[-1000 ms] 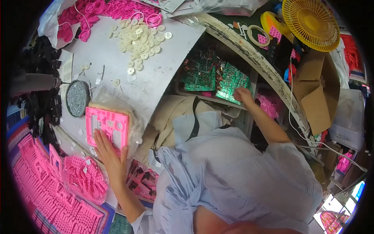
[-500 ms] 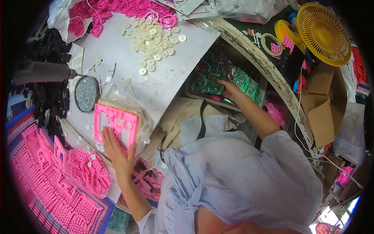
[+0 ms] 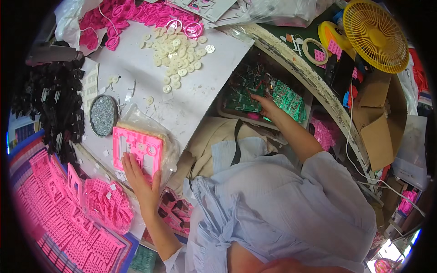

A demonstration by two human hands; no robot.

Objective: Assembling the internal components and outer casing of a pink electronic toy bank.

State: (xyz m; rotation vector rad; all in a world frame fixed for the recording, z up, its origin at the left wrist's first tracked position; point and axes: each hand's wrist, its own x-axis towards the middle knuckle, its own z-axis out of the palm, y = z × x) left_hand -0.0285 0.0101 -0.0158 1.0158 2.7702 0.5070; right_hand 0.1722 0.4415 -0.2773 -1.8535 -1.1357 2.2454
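My left hand lies with its fingers stretched over the lower part of a pink plastic panel, its thumb along the panel's near edge. The panel has a rectangular window and a round hole, and sits on a clear plastic bag on the table. My right hand is down in a bin of green circuit boards. Its thumb and fingers close on the edge of a circuit board; some fingertips are hidden.
Beside the panel stands a bowl of small screws. Cream discs and pink parts lie farther back. A grey power screwdriver, black parts and stacked pink pieces are left; a yellow fan and cardboard box are right.
The grey screwdriver has swung away from above the bowl toward the far left. Both hands keep nearly the same places on the panel and in the bin; the view has shifted slightly.
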